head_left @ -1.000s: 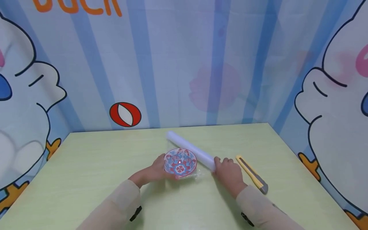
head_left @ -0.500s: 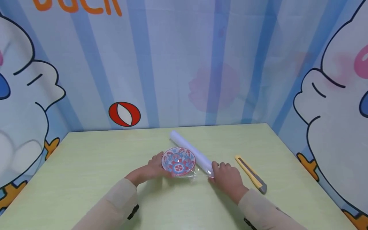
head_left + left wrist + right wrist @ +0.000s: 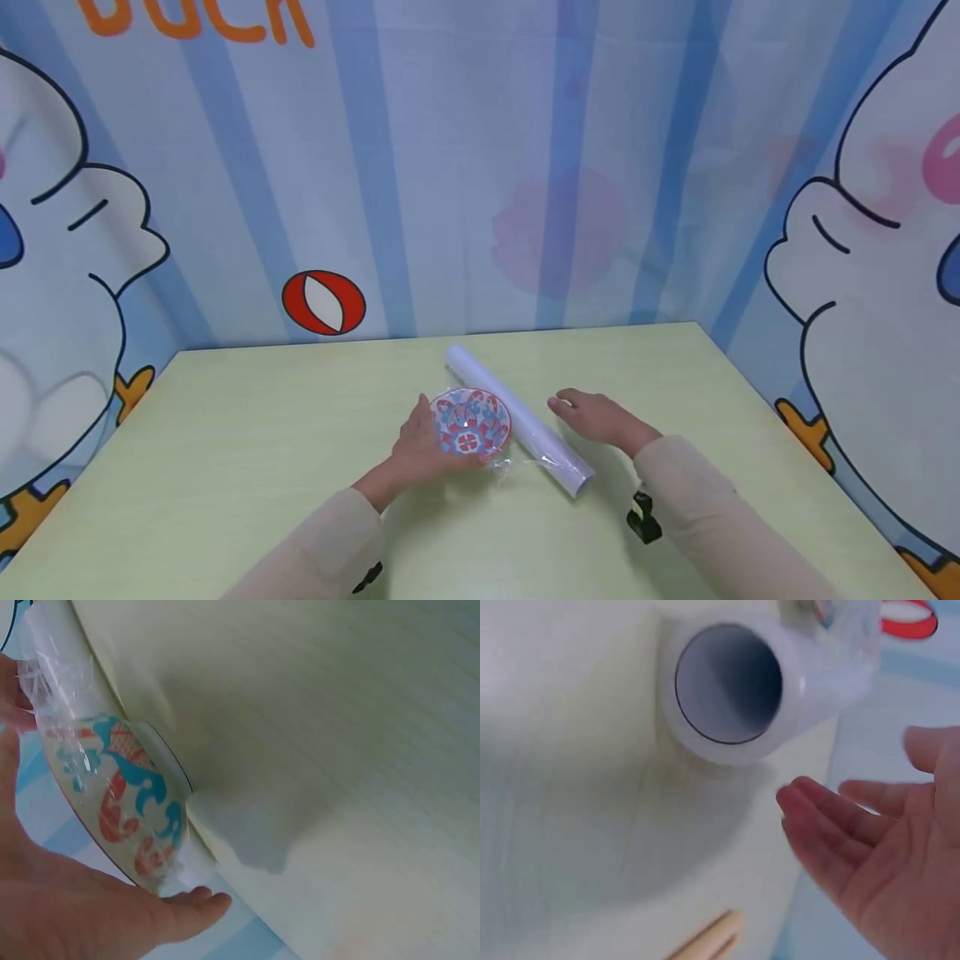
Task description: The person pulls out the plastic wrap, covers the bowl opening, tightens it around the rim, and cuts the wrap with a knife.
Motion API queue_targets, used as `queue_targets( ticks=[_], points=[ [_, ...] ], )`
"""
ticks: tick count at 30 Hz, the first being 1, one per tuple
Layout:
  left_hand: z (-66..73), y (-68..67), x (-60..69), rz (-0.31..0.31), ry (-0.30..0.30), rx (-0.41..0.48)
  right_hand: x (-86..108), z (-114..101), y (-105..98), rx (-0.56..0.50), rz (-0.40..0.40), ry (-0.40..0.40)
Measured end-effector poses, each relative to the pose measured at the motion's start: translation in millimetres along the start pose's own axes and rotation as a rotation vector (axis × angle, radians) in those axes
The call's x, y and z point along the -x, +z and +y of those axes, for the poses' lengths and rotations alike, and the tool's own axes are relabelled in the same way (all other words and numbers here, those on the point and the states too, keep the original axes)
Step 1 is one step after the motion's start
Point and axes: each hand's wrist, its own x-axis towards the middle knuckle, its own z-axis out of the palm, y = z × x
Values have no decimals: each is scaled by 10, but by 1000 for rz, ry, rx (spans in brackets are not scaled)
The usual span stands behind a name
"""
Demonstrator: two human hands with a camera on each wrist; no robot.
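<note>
My left hand holds a bowl with a red and blue pattern, tilted so its inside faces me. Clear film clings to the bowl and hangs crumpled from its lower right side; in the left wrist view the film covers one end of it. Behind and to the right of the bowl lies a white roll of cling film, its near end pointing toward me. The roll's hollow core shows in the right wrist view. My right hand is off the roll, fingers extended, just to its right.
Part of a yellow box cutter shows in the right wrist view; my right arm hides it in the head view. The pale table ends at a printed curtain behind and at the sides.
My right hand has let go of the roll's near end and moved up and right. The near end now reaches closer to me. The left hand keeps the bowl and has turned slightly.
</note>
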Motion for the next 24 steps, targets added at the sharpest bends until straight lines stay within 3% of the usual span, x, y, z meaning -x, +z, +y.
queue_targets(
  ticks=[5,8,13,19,24],
  points=[
    [45,74,14,22,3,-54,-257,29,128,-333,-163,100],
    [21,88,8,3,-5,-72,-314,-19,195,-390,-187,141],
    [-57,74,-9,-19,-18,-57,-334,-141,237,-231,-148,141],
    [-84,37,-18,-36,11,23,-297,-361,221,-27,-89,156],
    [-96,-21,-20,-51,11,65,-237,-462,176,34,-58,187]
  ],
)
